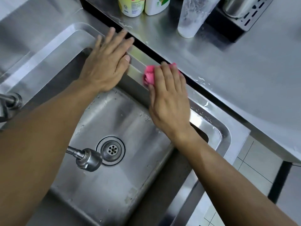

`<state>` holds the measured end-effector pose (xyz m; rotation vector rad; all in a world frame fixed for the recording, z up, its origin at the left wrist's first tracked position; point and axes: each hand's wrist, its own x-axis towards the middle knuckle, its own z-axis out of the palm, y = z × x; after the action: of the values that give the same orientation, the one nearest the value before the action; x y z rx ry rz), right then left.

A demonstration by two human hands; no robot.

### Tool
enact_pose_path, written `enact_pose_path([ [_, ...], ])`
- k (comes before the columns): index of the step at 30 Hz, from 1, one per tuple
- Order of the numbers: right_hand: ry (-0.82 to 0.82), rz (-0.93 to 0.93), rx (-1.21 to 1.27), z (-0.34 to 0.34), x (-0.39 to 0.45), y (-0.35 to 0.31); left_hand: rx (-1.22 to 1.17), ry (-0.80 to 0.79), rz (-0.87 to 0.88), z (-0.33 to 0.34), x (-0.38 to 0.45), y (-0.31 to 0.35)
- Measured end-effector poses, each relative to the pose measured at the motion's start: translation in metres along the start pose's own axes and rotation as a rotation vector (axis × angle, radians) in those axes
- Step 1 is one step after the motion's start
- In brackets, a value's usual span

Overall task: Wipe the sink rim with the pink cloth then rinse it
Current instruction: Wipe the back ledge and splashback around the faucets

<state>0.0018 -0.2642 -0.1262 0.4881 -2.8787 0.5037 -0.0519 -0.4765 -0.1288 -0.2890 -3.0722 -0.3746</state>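
Observation:
A steel sink fills the middle of the head view, and its far rim [138,62] runs diagonally from upper left to lower right. My right hand [169,97] presses a crumpled pink cloth [149,75] flat onto that rim, fingers over the cloth, most of which is hidden beneath them. My left hand [107,62] lies palm-down on the rim just left of the cloth, fingers spread, holding nothing. The basin's drain [112,150] sits below both arms. The faucet head [88,159] hangs over the basin; no water runs from it.
Beyond a dark gap behind the rim lies a steel counter [228,66] with two detergent bottles [132,5], a cloudy plastic tumbler [193,17] and a black rack [234,22]. The tap base [9,101] stands at the left edge. Tiled floor [254,167] shows at lower right.

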Motion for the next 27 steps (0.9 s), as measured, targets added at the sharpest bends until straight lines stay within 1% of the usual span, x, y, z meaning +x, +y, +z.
enact_pose_path([
  [2, -0.015, -0.048, 0.030, 0.008, 0.018, -0.004, 0.034, 0.037, 0.072, 0.009, -0.007, 0.010],
  [5, -0.037, -0.099, 0.013, -0.004, -0.005, 0.013, 0.006, 0.062, 0.051, 0.016, -0.009, 0.015],
  [9, -0.040, -0.016, -0.028, -0.028, -0.059, 0.037, 0.008, 0.099, 0.024, 0.018, -0.010, 0.018],
  [12, -0.017, 0.031, -0.039, -0.013, -0.031, 0.016, -0.006, 0.129, 0.007, 0.020, -0.010, 0.020],
  [14, -0.012, -0.014, -0.001, 0.002, 0.000, -0.004, -0.002, 0.122, 0.010, 0.018, -0.010, 0.019],
  [16, -0.044, -0.072, 0.035, 0.004, 0.006, -0.002, 0.009, 0.090, 0.023, 0.018, -0.011, 0.017],
  [18, -0.060, -0.072, 0.040, -0.013, -0.025, 0.018, 0.005, 0.058, 0.004, 0.015, -0.012, 0.018],
  [20, -0.064, -0.002, 0.032, -0.039, -0.074, 0.042, -0.012, 0.040, -0.040, 0.010, -0.010, 0.028],
  [22, -0.092, 0.031, 0.016, -0.048, -0.091, 0.056, -0.037, 0.037, -0.022, 0.008, -0.011, 0.047],
  [24, -0.098, 0.026, 0.011, -0.037, -0.063, 0.052, -0.055, 0.055, 0.070, 0.017, -0.021, 0.070],
  [25, -0.103, 0.012, 0.021, -0.032, -0.044, 0.048, -0.064, 0.066, 0.086, 0.023, -0.029, 0.079],
  [27, -0.130, -0.060, 0.035, -0.028, -0.018, 0.048, -0.070, 0.087, 0.051, 0.031, -0.038, 0.086],
])
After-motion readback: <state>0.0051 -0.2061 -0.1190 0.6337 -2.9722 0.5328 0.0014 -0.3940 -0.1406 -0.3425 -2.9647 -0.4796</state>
